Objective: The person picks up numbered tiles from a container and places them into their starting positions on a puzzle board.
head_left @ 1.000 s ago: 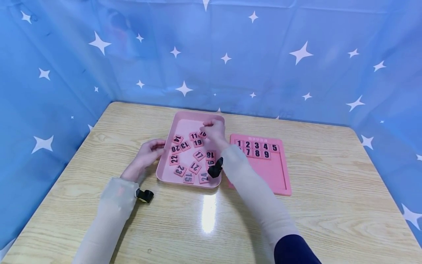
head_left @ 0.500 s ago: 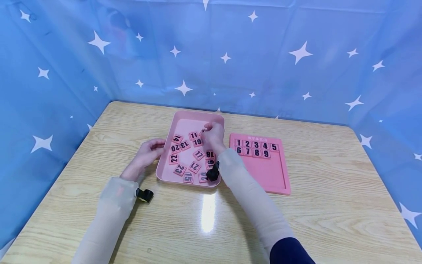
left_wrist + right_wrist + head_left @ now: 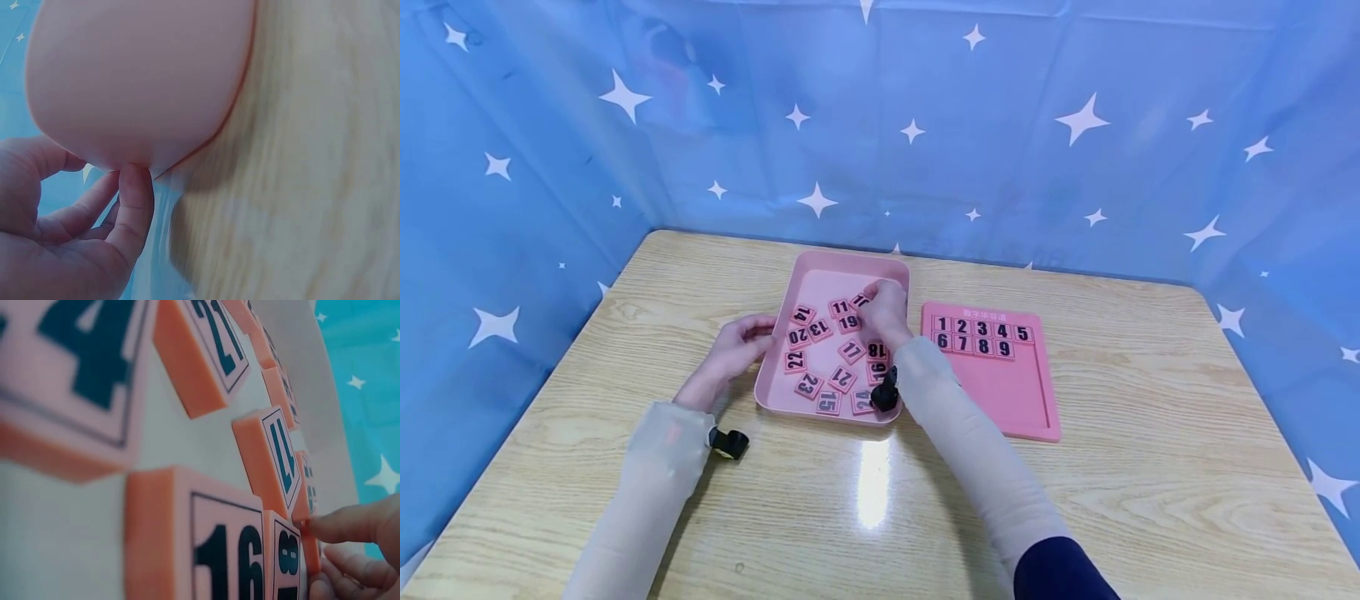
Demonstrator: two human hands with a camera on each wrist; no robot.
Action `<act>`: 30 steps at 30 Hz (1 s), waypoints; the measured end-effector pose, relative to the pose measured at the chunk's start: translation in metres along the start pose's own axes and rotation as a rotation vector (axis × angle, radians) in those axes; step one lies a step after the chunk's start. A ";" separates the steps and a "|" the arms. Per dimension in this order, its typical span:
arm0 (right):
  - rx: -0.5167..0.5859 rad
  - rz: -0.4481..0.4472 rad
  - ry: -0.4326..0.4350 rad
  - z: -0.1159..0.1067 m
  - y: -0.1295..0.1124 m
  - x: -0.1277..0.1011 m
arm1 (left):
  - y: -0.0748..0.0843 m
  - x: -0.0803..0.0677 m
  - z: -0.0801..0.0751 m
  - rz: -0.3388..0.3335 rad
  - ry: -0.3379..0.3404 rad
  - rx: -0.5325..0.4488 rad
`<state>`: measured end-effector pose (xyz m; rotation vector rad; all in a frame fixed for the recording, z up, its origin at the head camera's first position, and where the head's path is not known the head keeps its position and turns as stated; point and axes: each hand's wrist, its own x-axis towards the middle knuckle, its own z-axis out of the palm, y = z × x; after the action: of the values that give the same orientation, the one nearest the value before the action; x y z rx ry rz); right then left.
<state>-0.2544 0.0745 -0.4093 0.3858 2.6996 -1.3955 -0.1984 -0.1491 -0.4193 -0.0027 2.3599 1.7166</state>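
"R hand?"
"Pinching 10 tile btwn fingertips, twd tray's far R corner."
"L hand?"
"Fingers loosely bent, tips on tray's L edge."
"Other loose tiles?"
"Scattered in tray, down to its near edge."
"Board?"
"Just R of tray; tiles 1–9 in two rows by its far edge. Both on table, nr far edge."

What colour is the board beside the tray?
The board is pink, best seen in the head view.
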 end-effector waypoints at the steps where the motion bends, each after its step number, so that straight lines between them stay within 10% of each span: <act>1: -0.006 -0.005 -0.006 -0.001 0.000 0.000 | 0.000 0.000 0.000 -0.005 -0.001 -0.003; 10: -0.036 -0.115 -0.104 -0.012 -0.011 -0.008 | -0.001 -0.002 0.002 -0.018 -0.011 -0.012; 18: -0.115 -0.419 -0.174 -0.056 -0.028 -0.020 | 0.000 -0.002 0.002 -0.025 -0.012 -0.008; 30: -0.209 -0.666 -0.150 -0.142 0.017 -0.039 | 0.004 -0.003 0.001 -0.003 -0.003 0.000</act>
<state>-0.2056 0.1916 -0.3332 -0.6633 2.9225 -1.1514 -0.1954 -0.1473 -0.4157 -0.0036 2.3564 1.7143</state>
